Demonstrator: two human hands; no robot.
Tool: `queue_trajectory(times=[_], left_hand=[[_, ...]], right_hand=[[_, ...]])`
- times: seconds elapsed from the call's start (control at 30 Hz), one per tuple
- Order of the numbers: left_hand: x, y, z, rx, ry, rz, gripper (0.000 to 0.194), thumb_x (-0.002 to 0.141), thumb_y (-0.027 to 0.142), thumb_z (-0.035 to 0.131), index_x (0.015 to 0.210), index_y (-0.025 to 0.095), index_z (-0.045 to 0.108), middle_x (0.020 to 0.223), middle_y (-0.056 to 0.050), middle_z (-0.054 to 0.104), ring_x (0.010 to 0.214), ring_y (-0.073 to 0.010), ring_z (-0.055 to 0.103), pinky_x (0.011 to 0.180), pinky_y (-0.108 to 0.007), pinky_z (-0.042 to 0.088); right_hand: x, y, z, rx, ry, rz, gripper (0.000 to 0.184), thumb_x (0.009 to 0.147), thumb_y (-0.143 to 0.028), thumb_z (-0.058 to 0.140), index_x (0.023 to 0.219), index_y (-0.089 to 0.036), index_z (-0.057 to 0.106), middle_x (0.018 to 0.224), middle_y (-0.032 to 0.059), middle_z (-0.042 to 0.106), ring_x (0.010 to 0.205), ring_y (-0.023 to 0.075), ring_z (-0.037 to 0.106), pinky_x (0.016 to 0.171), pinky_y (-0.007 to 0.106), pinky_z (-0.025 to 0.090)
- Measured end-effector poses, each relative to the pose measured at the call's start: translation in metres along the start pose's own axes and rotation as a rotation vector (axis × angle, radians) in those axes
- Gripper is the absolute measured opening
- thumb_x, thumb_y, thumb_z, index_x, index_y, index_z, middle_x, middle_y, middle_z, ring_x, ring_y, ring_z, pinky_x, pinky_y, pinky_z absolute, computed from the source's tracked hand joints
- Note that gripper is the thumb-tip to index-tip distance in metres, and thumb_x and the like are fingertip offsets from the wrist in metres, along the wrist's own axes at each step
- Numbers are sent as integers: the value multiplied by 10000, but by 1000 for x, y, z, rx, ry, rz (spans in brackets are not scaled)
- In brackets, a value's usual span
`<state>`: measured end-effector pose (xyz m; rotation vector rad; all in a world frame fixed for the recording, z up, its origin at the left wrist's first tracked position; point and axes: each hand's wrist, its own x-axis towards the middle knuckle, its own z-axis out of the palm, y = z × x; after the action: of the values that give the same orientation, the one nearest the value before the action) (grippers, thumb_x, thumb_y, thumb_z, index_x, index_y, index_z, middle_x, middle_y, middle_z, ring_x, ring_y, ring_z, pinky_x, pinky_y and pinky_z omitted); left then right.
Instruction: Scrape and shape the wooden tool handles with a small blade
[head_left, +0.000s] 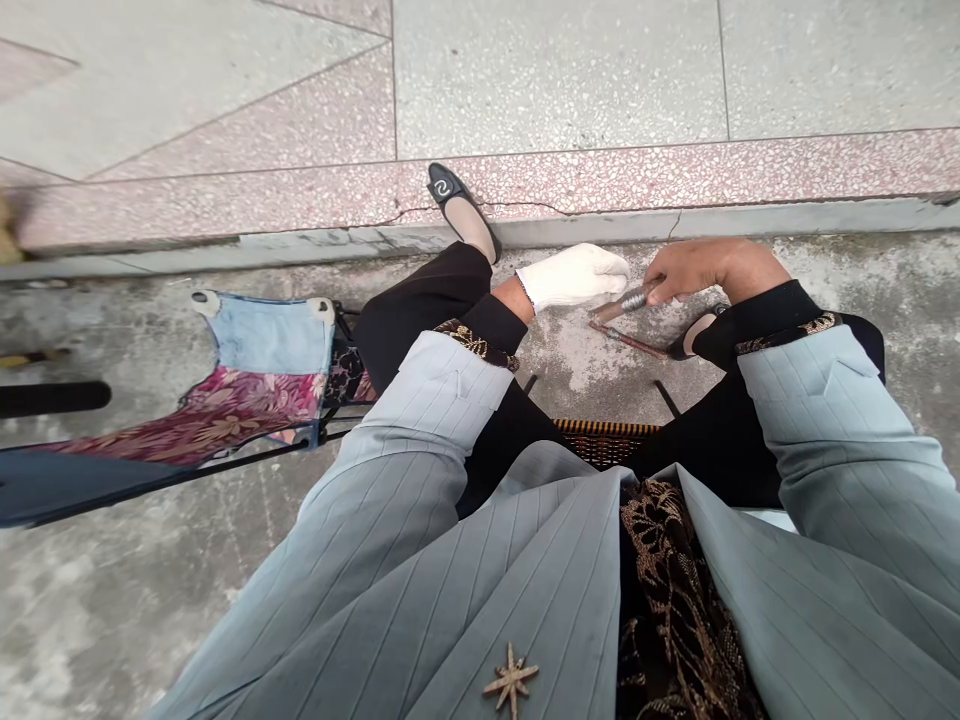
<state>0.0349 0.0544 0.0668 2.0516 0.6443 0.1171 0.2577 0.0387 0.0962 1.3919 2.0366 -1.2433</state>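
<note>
Hand tool (630,301): grey-banded, brownish tip; just right of frame centre.
Right hand (688,270): bare, wrist bent toward centre; fingers wrapped round the tool's upper end.
Left hand (576,275): white-gloved, palm down; fingers curled together, grip unclear.
Tool position: projecting lower-left from right fingers, below left fingertips.
Reddish rod (634,340): below right hand, left end by tool tip.

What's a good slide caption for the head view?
Gloved left hand beside a bare right hand holding a brush-like tool over worn grey ground.
</note>
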Motion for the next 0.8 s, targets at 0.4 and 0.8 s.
queue_trajectory(times=[0.4, 0.8], left_hand=[[-1, -1, 7, -485, 58, -105, 169, 946, 258, 630, 817, 148, 630, 617, 27, 553, 515, -71, 433, 571, -234, 371], [1, -4, 14, -258, -32, -30, 217, 928, 284, 570, 782, 152, 661, 585, 26, 549, 491, -75, 430, 564, -234, 345]], right_hand=[[-48, 3, -22, 524, 354, -170, 301, 841, -464, 780, 764, -187, 688, 706, 17, 592, 698, 160, 539, 699, 315, 431], [-16, 8, -15, 292, 527, 130, 243, 871, -416, 763, 826, -178, 737, 647, 32, 607, 682, 182, 590, 694, 340, 452]])
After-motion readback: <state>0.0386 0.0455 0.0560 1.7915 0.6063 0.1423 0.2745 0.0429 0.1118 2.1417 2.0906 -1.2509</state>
